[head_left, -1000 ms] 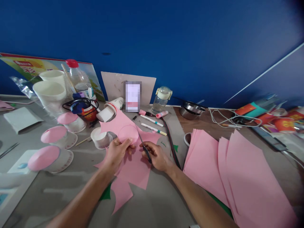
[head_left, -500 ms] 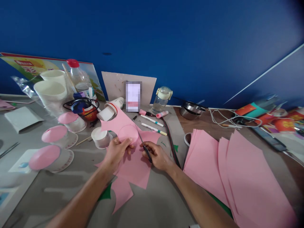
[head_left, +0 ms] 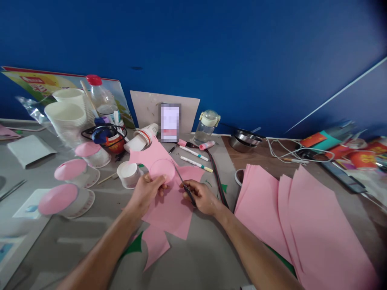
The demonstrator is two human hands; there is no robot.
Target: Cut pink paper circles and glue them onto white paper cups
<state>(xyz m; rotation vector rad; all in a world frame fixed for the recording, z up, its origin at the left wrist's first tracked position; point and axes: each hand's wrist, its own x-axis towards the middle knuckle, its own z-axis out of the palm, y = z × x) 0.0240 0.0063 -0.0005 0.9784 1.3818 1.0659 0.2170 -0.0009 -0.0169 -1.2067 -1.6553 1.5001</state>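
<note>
A pink paper sheet (head_left: 173,207) with curved cut-outs is held above the table by my left hand (head_left: 147,192), whose thumb presses on its drawn circle (head_left: 162,169). My right hand (head_left: 202,196) is closed round the dark handles of a pair of scissors (head_left: 190,193). Their blades point up and left along the right edge of the circle, against the paper. Below the sheet lies a pink scrap (head_left: 156,245) beside a green scrap (head_left: 133,246). Left of my left hand stands a white paper cup (head_left: 128,174).
Several paper cups with pink paper tops (head_left: 59,199) lie at the left, near stacked white cups (head_left: 65,117). Pink sheets (head_left: 260,197) fan out at the right. Markers (head_left: 196,164), a glass jar (head_left: 206,127) and a propped phone (head_left: 170,123) stand or lie behind my hands.
Both hands keep their holds on the paper and scissors. The scissors have shifted very slightly to the right, and the view has moved a little.
</note>
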